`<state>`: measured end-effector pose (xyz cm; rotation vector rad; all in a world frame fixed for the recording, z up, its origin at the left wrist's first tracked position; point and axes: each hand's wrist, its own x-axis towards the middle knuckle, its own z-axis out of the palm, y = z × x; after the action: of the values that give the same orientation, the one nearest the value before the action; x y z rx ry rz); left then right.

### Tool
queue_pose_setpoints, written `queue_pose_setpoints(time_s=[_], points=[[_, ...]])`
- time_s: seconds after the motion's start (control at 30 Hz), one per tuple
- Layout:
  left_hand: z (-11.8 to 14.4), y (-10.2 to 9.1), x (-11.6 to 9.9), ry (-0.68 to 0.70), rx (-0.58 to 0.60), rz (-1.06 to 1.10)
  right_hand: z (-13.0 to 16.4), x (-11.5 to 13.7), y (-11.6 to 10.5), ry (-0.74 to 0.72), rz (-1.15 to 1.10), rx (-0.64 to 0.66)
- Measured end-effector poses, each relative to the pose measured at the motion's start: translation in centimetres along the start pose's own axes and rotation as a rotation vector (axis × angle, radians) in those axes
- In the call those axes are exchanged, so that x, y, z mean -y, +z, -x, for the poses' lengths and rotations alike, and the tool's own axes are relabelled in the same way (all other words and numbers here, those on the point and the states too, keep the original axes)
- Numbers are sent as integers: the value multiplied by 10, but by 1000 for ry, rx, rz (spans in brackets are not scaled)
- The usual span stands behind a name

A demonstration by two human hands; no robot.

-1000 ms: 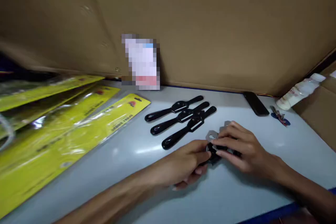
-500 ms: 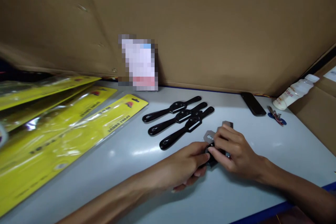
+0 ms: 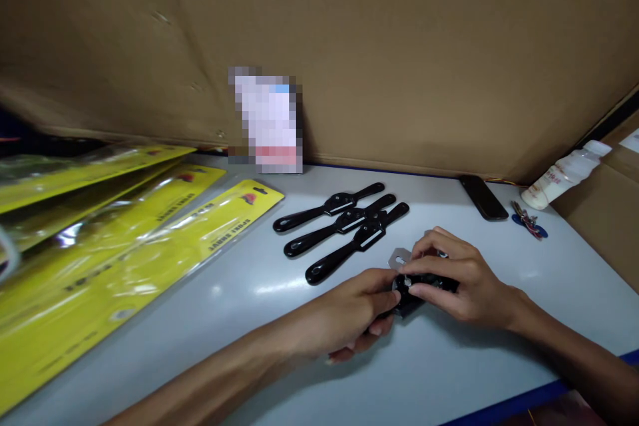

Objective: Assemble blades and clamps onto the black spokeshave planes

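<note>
My left hand (image 3: 367, 306) is closed round a black spokeshave (image 3: 410, 306), whose handle is mostly hidden in the grip. Over its middle my right hand (image 3: 456, 276) is pinched, thumb and forefinger at a small round silver screw (image 3: 408, 282). A flat grey blade with a slot (image 3: 398, 257) lies on the table just beyond the fingertips. Left of it are three more black spokeshaves: the far one (image 3: 299, 218), the middle one (image 3: 312, 240) and the near one (image 3: 330, 262), side by side at a slant.
Yellow spokeshave packages (image 3: 200, 233) with clear plastic fronts are piled at the left. A dark phone (image 3: 483, 198), keys (image 3: 528, 221) and a white bottle (image 3: 564, 176) are at the back right. A blurred-out card (image 3: 272, 123) leans against the cardboard wall (image 3: 379, 53).
My right hand has shifted slightly right and its fingers have turned, baring the silver screw and more of the black body. A second metal piece beyond those fingers is now hidden. The left hand keeps its grip.
</note>
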<state>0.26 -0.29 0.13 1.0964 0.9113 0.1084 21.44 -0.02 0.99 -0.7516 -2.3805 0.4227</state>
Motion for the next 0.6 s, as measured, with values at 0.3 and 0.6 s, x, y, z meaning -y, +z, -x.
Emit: queue_pose_setpoints(time_s=[0.3,0.6], points=[[-3,-1,6,12,21,-42,4,0,19,-55,179,-61],[1,-5,2,3,40,9,-2,3,-1,46,-114,-50]])
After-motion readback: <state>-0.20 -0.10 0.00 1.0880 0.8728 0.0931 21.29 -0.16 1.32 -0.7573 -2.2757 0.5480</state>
